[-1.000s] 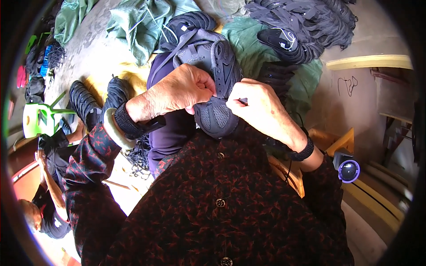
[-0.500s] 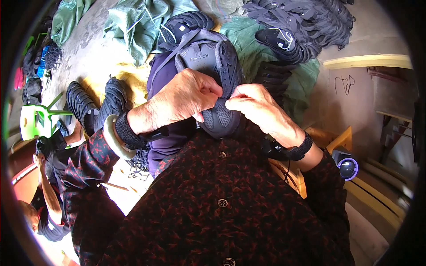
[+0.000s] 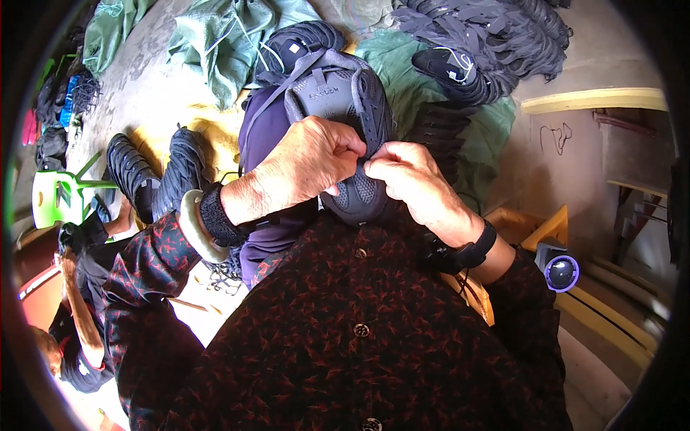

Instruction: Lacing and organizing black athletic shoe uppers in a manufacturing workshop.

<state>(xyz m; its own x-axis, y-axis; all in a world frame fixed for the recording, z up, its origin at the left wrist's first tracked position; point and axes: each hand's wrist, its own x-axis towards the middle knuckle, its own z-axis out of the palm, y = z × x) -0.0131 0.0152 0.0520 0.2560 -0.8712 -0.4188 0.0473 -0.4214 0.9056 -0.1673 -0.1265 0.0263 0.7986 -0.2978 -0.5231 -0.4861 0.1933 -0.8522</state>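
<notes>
A dark grey shoe upper (image 3: 327, 92) with a mesh front and a padded tongue rests on my lap, its toe toward me. Over its lacing opening, my left hand (image 3: 316, 154) is closed in a pinch. Close on its right, my right hand (image 3: 410, 169) pinches too, thumb against forefinger at the eyelet edge. The fingertips nearly meet, and whatever lies between them is hidden. A flat grey strap (image 3: 277, 97) loops from the top of the upper down its left side, across my purple-clothed leg (image 3: 262, 136).
Bundles of dark uppers (image 3: 489, 43) lie at the far right on green sheeting (image 3: 395, 54). More stacked uppers (image 3: 136, 172) stand at left, near a green plastic chair (image 3: 50, 197). A co-worker's arm (image 3: 86, 316) shows at lower left. A wooden frame (image 3: 550, 230) stands at right.
Both hands stay pinched over the lacing opening. My left hand and forearm have shifted slightly right, and my right hand has drawn slightly left. The upper has barely moved.
</notes>
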